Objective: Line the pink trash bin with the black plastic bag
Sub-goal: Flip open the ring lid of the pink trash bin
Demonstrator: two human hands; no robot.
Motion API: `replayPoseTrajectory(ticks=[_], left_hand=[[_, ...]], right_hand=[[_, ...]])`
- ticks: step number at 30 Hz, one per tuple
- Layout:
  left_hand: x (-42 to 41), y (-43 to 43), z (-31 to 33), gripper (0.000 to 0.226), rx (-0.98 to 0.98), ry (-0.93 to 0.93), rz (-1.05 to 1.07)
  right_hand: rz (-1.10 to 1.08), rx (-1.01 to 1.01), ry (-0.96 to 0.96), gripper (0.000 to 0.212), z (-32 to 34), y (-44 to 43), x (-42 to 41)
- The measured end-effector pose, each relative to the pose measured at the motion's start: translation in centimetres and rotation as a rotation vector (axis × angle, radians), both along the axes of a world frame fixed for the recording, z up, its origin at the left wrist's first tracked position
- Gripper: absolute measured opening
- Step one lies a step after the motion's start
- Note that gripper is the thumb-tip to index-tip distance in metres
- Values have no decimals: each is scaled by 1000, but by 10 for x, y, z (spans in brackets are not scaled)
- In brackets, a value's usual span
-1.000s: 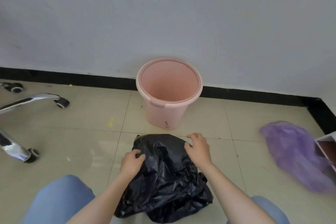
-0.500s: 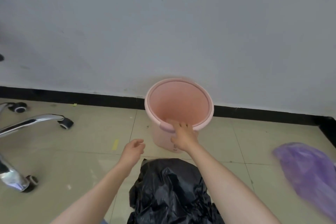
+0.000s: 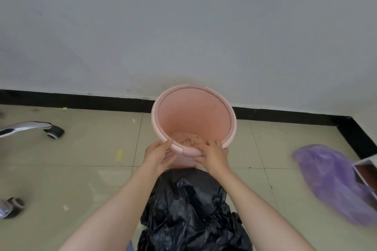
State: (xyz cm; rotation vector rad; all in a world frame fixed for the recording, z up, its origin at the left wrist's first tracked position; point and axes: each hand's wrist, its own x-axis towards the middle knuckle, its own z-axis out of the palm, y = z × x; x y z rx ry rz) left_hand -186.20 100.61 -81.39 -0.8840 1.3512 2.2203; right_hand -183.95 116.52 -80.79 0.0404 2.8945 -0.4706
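The pink trash bin (image 3: 193,112) stands on the tiled floor near the wall, tilted toward me so its inside shows, with some debris at the bottom. My left hand (image 3: 158,154) grips the near rim from the left. My right hand (image 3: 213,154) grips the near rim from the right, fingers curled over the edge. The crumpled black plastic bag (image 3: 191,210) lies on the floor between my forearms, just in front of the bin, with neither hand touching it.
A purple plastic bag (image 3: 334,181) lies on the floor at the right, beside a white box edge (image 3: 367,171). Chrome chair legs with castors (image 3: 54,131) reach in from the left. A black skirting board (image 3: 81,100) runs along the grey wall.
Both hands left the black bag and moved forward to the bin. The right hand reached the rim first, then the left joined it. The bin now tilts toward me.
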Motion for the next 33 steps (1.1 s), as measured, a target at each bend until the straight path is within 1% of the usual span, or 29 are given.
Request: replayPoseTrajectory(ticks=[3,7,11,13,16,18,21,23,24,26,29,31,33], left_hand=[[3,-1,-2,16,42,19,-13],[4,-1,-3,13,50,52,-13],[9,1,-4,19,38,84,-45],[9,1,-5,20,41,90,-39],[9,-1,-4,21,51,96,-34],[9,0,-2,21,28,91,-46],[9,2,2,23,-10,74,-55],[8,3,4,18,-21,56,-48],[7,2,4,15,-30,48,-47],[6,0,5,13,-51,36,-47],[5,-5,5,15,-78,26,-42],[6,-7,5,13,-103,19,-48],[7,-6,5,9,-113,17,-51]], right_hand=[[-14,-50,22,38,1,0,2],[-11,-77,69,36,5,-1,8],[-51,-90,30,31,10,0,17],[-70,-128,16,30,18,0,18],[-105,-196,49,35,48,2,12],[-29,-128,96,31,73,5,6],[116,38,146,31,109,10,-4],[210,164,192,32,130,12,-15],[237,192,226,32,141,12,-21],[215,134,291,34,164,12,-36],[113,-105,314,31,190,17,-59],[44,-255,330,28,200,23,-78],[-23,-344,394,27,208,28,-97]])
